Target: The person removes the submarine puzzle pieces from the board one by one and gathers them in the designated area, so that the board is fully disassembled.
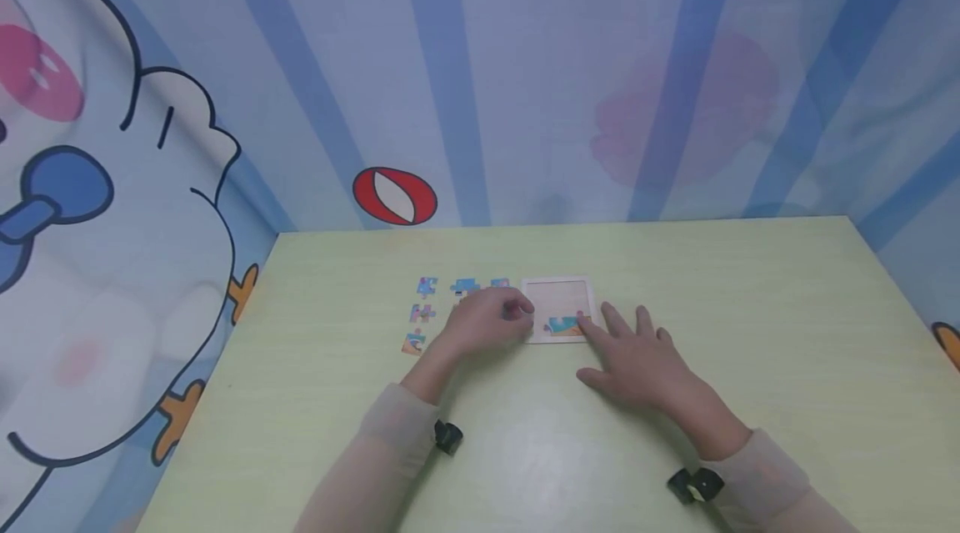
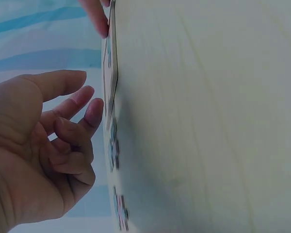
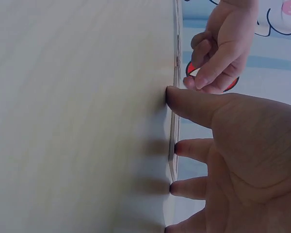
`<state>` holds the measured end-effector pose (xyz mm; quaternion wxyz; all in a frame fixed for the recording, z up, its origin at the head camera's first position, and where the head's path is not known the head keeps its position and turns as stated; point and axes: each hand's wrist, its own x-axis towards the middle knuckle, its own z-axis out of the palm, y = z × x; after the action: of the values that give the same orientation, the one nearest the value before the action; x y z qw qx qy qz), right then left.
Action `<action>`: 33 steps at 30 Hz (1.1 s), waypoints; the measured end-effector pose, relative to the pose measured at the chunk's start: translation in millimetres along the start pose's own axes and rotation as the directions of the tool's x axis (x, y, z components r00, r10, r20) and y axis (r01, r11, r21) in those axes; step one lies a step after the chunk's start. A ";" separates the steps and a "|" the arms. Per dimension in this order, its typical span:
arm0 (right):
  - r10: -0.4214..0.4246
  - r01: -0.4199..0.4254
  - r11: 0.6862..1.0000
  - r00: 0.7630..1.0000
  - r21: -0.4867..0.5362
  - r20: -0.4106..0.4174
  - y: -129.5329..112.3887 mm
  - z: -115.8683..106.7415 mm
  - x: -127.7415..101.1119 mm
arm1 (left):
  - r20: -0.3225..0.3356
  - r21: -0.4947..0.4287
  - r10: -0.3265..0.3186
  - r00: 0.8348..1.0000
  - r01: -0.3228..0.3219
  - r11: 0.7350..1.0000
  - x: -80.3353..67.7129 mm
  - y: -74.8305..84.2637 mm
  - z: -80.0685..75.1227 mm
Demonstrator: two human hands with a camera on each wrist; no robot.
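Note:
A shallow white-rimmed puzzle tray [image 1: 557, 279] lies on the table with joined puzzle pieces [image 1: 562, 326] along its lower right part. Over the tray's left edge hovers my left hand [image 1: 487, 320]; the left wrist view shows its fingers loosely bent, thumb apart from them, holding nothing. My right hand [image 1: 641, 366] is spread at the tray's lower right, its index fingertip touching the pieces there. In the right wrist view the right thumb [image 3: 189, 102] and other fingertips rest at the table and tray edge. Part of the tray's left side is hidden by the left hand.
Loose puzzle pieces lie left of the tray: a blue one [image 1: 427, 286], a pinkish one [image 1: 422, 313], an orange-blue one [image 1: 413, 343] and another blue one [image 1: 465, 286]. The left hand partly covers others. A printed blue cloth [image 1: 525, 99] hangs behind the pale table [image 1: 300, 399].

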<state>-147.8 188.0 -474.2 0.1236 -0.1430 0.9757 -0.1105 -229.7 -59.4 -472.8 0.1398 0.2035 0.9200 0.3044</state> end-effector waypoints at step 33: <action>0.004 -0.004 1.000 1.000 -0.003 -0.007 -0.7 -1.9 -1.5 | 0.031 0.180 -0.041 0.999 0.034 0.983 14.7 30.9 25.9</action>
<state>-146.7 188.1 -471.9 0.1201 -0.1410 0.9766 -0.1094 -223.9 -17.0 -475.8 0.1427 0.2032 0.9447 0.2141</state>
